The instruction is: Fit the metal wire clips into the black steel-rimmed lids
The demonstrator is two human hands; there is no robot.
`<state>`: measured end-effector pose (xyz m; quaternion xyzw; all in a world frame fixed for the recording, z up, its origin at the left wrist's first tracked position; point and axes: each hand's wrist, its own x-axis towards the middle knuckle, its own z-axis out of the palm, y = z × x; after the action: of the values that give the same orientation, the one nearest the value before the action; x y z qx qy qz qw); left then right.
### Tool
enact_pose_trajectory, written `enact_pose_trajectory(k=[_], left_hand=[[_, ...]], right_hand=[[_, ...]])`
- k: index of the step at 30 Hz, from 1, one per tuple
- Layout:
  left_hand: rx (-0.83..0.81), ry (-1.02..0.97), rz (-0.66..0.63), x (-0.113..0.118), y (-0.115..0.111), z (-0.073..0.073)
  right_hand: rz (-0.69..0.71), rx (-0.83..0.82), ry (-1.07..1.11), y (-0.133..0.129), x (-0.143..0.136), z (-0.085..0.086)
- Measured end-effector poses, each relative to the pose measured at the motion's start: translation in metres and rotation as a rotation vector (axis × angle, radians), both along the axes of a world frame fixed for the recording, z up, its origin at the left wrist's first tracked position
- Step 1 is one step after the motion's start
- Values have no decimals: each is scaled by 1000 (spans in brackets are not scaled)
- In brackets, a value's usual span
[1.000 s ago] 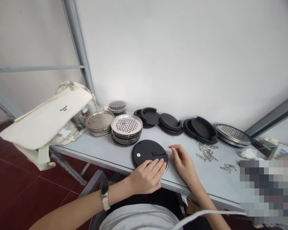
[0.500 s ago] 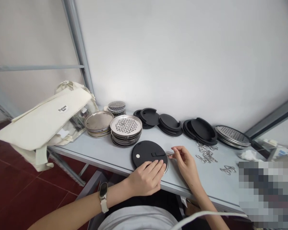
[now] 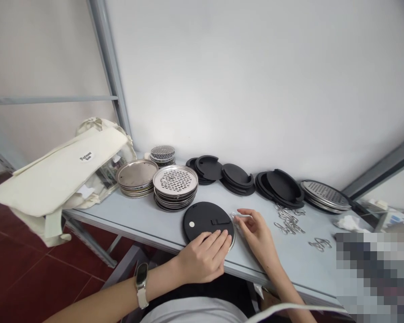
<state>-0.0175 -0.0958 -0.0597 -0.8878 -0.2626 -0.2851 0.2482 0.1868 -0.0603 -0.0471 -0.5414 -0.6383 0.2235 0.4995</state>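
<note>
From where I am standing, the black disc [image 3: 207, 213] is lying near the front edge of the desk [image 3: 309, 264]; the left hand [image 3: 202, 258] is resting flat on it, with its fingers side by side and not gripping; the right hand [image 3: 256, 233] is holding its fingers narrow, and they seem to be pinching a thin metal hook [image 3: 234, 216] by the disc's right rim; I cannot tell if it is touching; compared with a moment ago, the hook's little loop is showing more, while the left hand is staying put; so, I am guessing, the fiddling is still going on; more hooks [image 3: 289, 220] are lying off to the right.
</note>
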Motion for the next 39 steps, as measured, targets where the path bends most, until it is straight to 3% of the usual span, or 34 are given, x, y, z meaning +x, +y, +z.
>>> enact_pose_trajectory(k=[9,15,24,39], left_hand=[[11,-2,5,0,0,1],[16,2,7,0,0,0],[35,-21,4,1,1,-3],[71,-29,6,2,2,-3]], right_hand=[[21,21,-88,1,1,2],[110,-109,-67,-2,-4,9],[124,-15,-184,0,-14,15],[160,-78,-274,-6,-13,17]])
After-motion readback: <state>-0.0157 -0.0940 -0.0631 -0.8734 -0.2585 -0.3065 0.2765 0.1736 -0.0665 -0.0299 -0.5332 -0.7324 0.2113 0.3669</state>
